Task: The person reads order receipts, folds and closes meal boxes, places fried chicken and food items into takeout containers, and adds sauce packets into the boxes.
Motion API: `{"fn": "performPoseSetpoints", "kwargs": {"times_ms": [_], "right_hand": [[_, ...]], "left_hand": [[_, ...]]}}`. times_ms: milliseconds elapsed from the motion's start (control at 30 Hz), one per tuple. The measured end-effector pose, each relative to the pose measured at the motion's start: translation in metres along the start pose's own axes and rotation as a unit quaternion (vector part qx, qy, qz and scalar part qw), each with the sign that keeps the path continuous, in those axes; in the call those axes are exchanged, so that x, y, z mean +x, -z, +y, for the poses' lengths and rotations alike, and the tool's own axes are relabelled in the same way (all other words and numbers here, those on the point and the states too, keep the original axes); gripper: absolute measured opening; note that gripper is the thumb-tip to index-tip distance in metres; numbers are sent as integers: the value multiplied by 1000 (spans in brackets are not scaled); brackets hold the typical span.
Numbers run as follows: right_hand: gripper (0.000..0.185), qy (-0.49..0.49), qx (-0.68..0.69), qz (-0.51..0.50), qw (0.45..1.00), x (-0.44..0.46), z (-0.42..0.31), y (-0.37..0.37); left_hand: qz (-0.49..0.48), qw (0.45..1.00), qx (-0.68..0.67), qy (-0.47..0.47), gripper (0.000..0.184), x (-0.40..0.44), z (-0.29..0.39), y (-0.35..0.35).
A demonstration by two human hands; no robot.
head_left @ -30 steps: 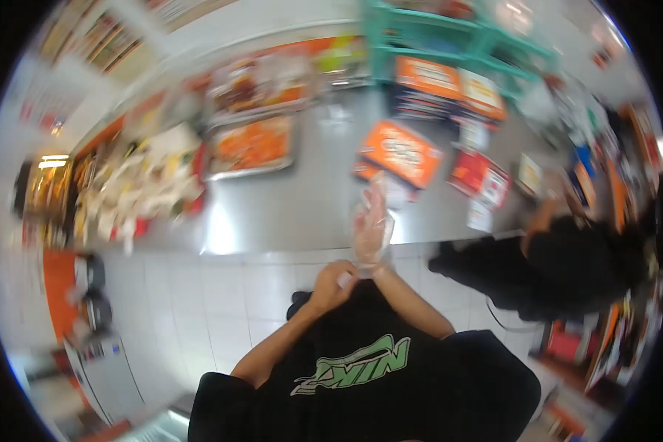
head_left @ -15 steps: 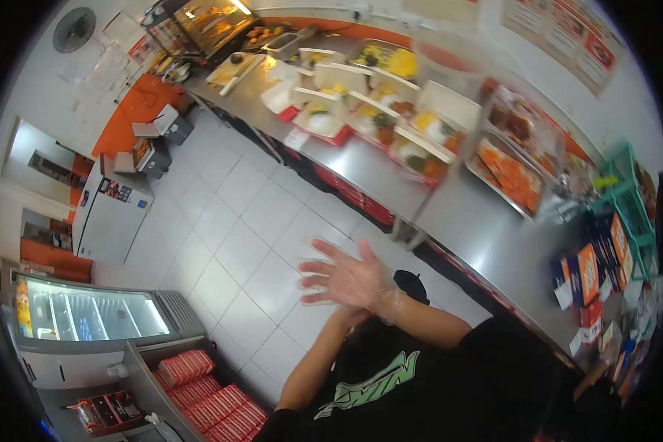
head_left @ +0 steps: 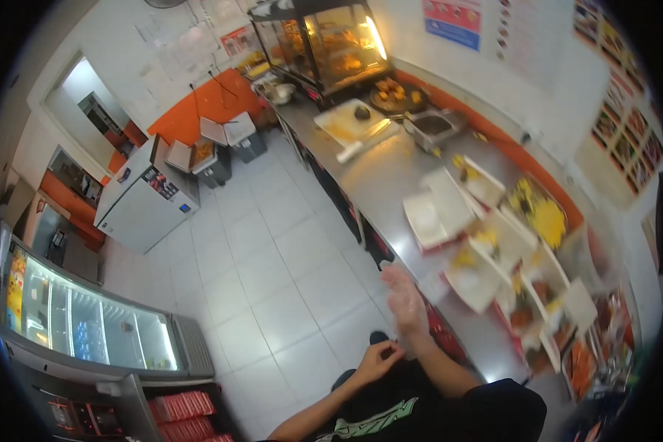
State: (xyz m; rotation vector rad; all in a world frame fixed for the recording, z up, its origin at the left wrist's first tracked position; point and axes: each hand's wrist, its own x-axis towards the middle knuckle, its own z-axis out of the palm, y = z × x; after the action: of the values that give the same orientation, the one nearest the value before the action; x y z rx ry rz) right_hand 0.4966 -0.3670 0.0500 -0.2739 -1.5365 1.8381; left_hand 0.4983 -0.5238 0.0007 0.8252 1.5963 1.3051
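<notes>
My right hand [head_left: 406, 303] wears a clear plastic glove and is raised beside the front edge of the steel counter [head_left: 379, 210], fingers stretched out and slightly blurred. My left hand [head_left: 379, 361] is bare, its fingers curled and pinched at the right wrist, where the loose cuff of the glove seems to be. On the counter to the right stand several open meal boxes [head_left: 473, 283] with white and yellow food in them. One open box [head_left: 427, 219] lies nearest the bare stretch of counter.
A lit food warmer [head_left: 324, 48] stands at the counter's far end, near a cutting board [head_left: 350, 121] and a metal pan [head_left: 431, 127]. A tray of yellow food [head_left: 537, 210] sits by the wall. Left are a glass-door fridge [head_left: 88, 317], a white chest [head_left: 147, 195] and stacked red boxes [head_left: 184, 412].
My view has swung left toward the food warmer. The gloved right hand has turned from spread fingers to edge-on. My left hand, hidden behind the right wrist before, now shows beside it.
</notes>
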Motion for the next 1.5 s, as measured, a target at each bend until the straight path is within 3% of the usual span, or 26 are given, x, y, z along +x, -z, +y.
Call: {"fn": "performPoseSetpoints", "kwargs": {"times_ms": [67,133,200,267,333,400,533,600,700,900,1000,1033,1067,1100,1233,1333,1500], "right_hand": [[69,38,4,-49,998,69,23,-39],[71,43,8,-73,996,139,26,-79],[65,83,74,-70,991,206,42,-111],[67,116,48,-85,988,263,71,-132],[68,112,15,-66,991,309,101,-153],[68,86,16,-42,995,342,133,-176],[65,59,-13,50,997,433,164,-202],[63,45,-32,90,994,480,168,-200],[57,117,-89,191,970,548,177,-165],[54,179,-116,357,909,667,166,-141],[49,218,-74,396,889,727,158,-167],[50,180,-128,412,884,739,166,-168],[50,202,-129,421,875,765,168,-170],[50,200,-103,400,888,776,172,-183],[47,164,-86,348,919,803,170,-230],[46,202,-151,350,902,809,179,-236],[44,218,-133,496,830,822,191,-263]], "left_hand": [[44,997,-1,-63,17,27,32,50],[48,997,-15,63,16,52,44,104],[78,997,-16,25,18,82,32,155],[101,995,-10,-8,21,125,20,211],[143,986,-69,-41,26,167,29,263],[156,987,3,-44,27,206,49,317],[97,984,76,-127,21,305,88,408],[-9,978,137,-157,17,340,103,446],[-96,967,162,-171,19,401,130,508],[-98,978,141,-116,27,523,116,624],[-83,980,160,-79,23,573,119,668],[-73,982,129,-113,21,594,125,680],[-64,981,94,-157,20,625,138,689],[-77,977,141,-142,19,632,159,700],[-156,973,103,-136,19,694,166,729],[-222,970,62,-76,19,724,157,740],[-435,863,158,-201,20,783,228,758]]}}
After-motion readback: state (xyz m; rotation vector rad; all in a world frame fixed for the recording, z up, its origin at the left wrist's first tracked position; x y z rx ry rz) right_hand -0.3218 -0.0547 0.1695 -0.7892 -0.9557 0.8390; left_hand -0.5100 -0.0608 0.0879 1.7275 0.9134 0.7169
